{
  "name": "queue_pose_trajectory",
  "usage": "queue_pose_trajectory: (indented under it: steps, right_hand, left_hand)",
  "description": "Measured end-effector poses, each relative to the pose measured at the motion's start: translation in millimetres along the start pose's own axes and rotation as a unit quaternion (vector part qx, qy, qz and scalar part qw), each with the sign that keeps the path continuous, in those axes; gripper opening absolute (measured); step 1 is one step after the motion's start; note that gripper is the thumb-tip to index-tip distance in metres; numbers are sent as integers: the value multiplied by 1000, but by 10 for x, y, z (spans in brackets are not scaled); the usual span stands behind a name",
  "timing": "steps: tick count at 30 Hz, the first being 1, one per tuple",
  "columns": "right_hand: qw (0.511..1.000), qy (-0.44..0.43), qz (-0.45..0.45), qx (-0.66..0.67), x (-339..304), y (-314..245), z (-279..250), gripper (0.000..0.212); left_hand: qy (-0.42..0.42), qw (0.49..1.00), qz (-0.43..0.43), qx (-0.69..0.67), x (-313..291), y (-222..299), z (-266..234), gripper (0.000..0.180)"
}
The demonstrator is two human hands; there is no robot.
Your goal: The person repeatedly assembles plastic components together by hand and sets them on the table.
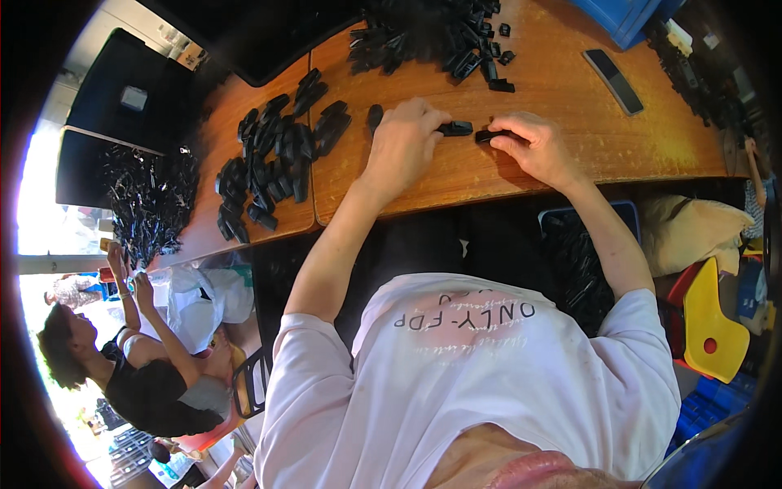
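Both my hands are over the wooden table (456, 179), a short gap apart. My left hand (403, 143) is closed, its fingertips pinching a small black plastic part (458, 128) that points to the right. Facing it, my right hand (533, 145) pinches another dark piece (487, 136) between thumb and fingers, which cover much of it. The two pieces do not touch. Beside my left hand lies a spread of black plastic parts (281, 151), with one single part (375, 118) right by the knuckles. Beyond the hands sits a heap of smaller black pieces (423, 37).
A phone (613, 81) and a blue bin (623, 20) are at the right. Below the table edge stands a crate (637, 220) of black parts, near a yellow chair (715, 326). At left, a co-worker (138, 367) sits by another black heap (151, 200).
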State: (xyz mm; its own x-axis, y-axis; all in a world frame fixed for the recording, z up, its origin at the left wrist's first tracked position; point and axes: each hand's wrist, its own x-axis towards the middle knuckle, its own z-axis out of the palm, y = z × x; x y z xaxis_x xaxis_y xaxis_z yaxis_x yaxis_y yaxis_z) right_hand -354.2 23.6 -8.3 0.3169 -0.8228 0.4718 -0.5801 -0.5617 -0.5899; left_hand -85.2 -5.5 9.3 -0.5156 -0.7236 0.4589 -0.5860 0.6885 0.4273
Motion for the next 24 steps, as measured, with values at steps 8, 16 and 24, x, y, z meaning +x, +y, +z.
queue_pose_trajectory:
  steps: [8, 16, 24]
  right_hand:
    - [992, -12, -17, -124, -5, -157, -28, 20]
    - [992, -70, -66, -85, 205, -231, 111, 21]
    - [972, -61, -209, -88, 395, -167, 345, 19]
  left_hand:
    - [59, 996, -10, -65, -253, -33, 35, 34]
    - [51, 989, -54, -128, -250, -38, 49, 40]
    - [29, 989, -43, -141, -144, 14, 31, 38]
